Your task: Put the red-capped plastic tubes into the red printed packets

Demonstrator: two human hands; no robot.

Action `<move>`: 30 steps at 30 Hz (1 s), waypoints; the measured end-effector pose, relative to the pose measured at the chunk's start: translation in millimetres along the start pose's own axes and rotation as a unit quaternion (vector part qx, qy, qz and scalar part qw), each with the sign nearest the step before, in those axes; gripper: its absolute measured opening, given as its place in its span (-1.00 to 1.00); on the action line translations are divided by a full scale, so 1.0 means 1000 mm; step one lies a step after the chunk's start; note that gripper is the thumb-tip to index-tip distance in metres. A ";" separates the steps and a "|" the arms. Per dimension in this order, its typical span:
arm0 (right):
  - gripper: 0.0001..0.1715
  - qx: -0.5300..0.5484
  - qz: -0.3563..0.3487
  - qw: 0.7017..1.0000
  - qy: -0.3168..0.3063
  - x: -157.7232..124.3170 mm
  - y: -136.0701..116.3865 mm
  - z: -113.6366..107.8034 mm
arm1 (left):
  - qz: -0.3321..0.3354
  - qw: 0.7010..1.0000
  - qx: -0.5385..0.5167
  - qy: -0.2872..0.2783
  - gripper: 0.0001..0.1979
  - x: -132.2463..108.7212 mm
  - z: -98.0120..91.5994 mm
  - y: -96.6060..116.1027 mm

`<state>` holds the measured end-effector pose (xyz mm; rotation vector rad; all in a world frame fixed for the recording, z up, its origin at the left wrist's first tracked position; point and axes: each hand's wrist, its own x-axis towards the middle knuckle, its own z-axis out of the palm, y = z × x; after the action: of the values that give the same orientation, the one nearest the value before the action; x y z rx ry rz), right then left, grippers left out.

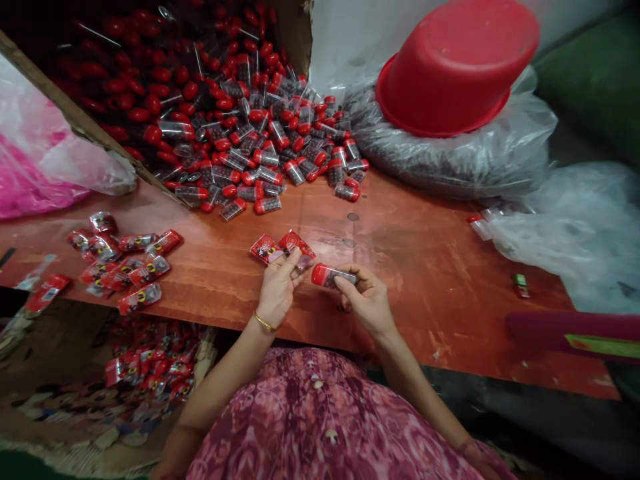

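Note:
My left hand [277,288] is closed, its thumb and fingers pinching red printed packets [297,244] that fan out just past the fingertips. How many packets are in the pinch is partly hidden by the thumb. To the right, my right hand [369,301] grips a small clear container [333,275] with a red cap and dark contents. It lies sideways in the fingers, cap end towards my left hand. Both hands are over the front part of the reddish-brown table [415,267], a short gap apart.
Many similar red-capped containers [265,157] spill from a cardboard box [85,127]. Filled red packets [125,263] lie at left, with more below the table [155,360]. An upturned red tub [455,67] sits on a plastic bag [440,163]. A purple object [540,330] lies at right.

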<state>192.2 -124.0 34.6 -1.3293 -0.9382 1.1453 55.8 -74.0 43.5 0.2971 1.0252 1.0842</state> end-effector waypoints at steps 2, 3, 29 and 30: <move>-0.75 -0.002 -0.008 1.000 -0.023 -0.002 -0.002 0.002 | -0.002 1.000 0.007 -0.009 -0.69 -0.001 0.001 -0.001; -0.77 -0.006 -0.015 1.000 -0.026 -0.002 -0.003 0.004 | -0.001 1.000 0.011 -0.012 -0.69 -0.001 0.001 -0.002; -0.72 0.050 -0.054 0.994 0.080 0.001 0.016 0.036 | 0.090 0.994 -0.035 -0.053 -0.66 -0.009 0.011 -0.027; -0.72 0.048 -0.055 0.994 0.082 0.001 0.016 0.035 | 0.097 0.993 -0.031 -0.055 -0.66 -0.008 0.010 -0.027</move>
<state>157.0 -116.5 21.0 -1.2586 -0.8171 0.9699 78.9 -91.4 35.7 0.4081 0.8747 1.2582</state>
